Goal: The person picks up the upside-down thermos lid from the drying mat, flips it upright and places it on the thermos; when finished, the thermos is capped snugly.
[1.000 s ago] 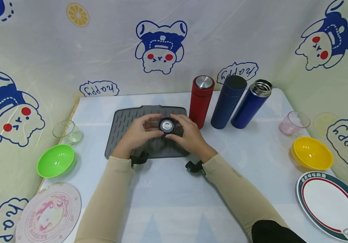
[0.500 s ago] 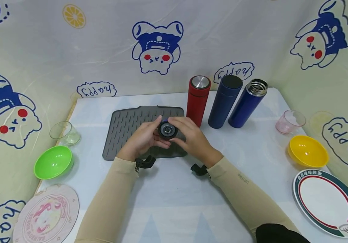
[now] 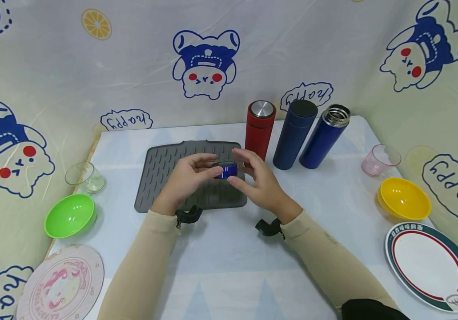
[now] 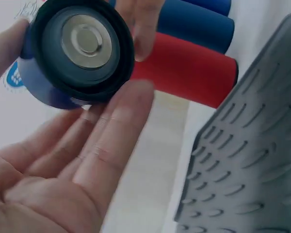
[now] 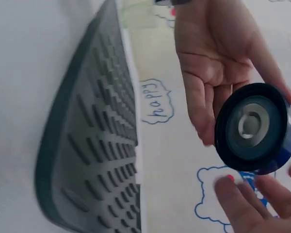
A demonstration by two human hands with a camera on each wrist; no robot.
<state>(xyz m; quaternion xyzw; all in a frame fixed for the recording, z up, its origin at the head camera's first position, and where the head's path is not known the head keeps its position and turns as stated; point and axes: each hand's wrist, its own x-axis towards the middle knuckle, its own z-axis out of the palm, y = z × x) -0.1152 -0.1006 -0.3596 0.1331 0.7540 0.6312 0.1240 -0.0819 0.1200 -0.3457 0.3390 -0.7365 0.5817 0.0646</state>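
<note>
A blue flask lid (image 3: 229, 170) is held above the grey ridged mat by my left hand (image 3: 190, 178), the thumb on one side and fingers on the other. Its dark underside with a silver disc shows in the left wrist view, as the lid (image 4: 87, 41) faces that camera. My right hand (image 3: 267, 186) is just right of the lid, thumb and fingers spread around it. In the right wrist view, the right hand's fingers (image 5: 237, 204) stand slightly apart from the lid (image 5: 254, 128). A blue flask (image 3: 325, 138) with a bare steel mouth leans at the back right.
Under the hands lies the mat (image 3: 161, 164). A red flask (image 3: 259, 133) and a navy flask (image 3: 295, 135) stand behind right. Left are a glass (image 3: 89, 178), green bowl (image 3: 70, 215) and pink plate (image 3: 61, 284); right, a pink glass (image 3: 379, 161), yellow bowl (image 3: 405, 200) and white plate (image 3: 429, 266).
The lid has turned from showing its underside to the head camera to showing its blue side. My right hand has loosened from it and shifted slightly right, while my left keeps hold.
</note>
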